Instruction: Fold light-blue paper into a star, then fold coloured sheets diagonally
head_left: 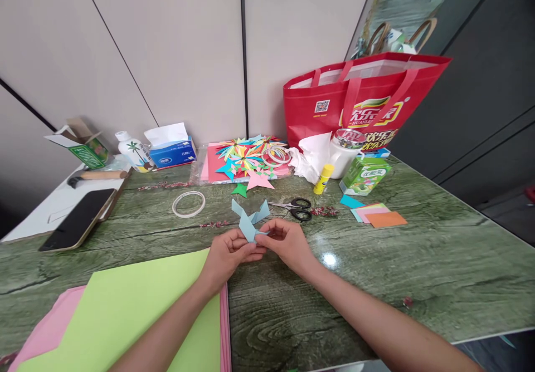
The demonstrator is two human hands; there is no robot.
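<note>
A light blue folded paper piece point(248, 225) with pointed flaps is held between both hands above the table. My left hand point(228, 254) pinches its lower edge from the left, fingers curled beneath it. From the right, the thumb and fingers of my right hand point(286, 241) close on its lower right point. Just beyond the paper lie black-handled scissors point(298, 209), blades toward the left. A green paper star point(239, 190) and a pink paper star point(259, 180) rest farther back. Part of the folded paper is hidden by my fingers.
Green and pink paper sheets point(146, 305) lie front left, near a phone point(79, 220) and hammer point(98, 176). A tape roll point(188, 204) sits mid-left. A glue stick point(324, 179), white mug point(343, 157), small paper slips point(378, 215) and red bag point(317, 104) are right.
</note>
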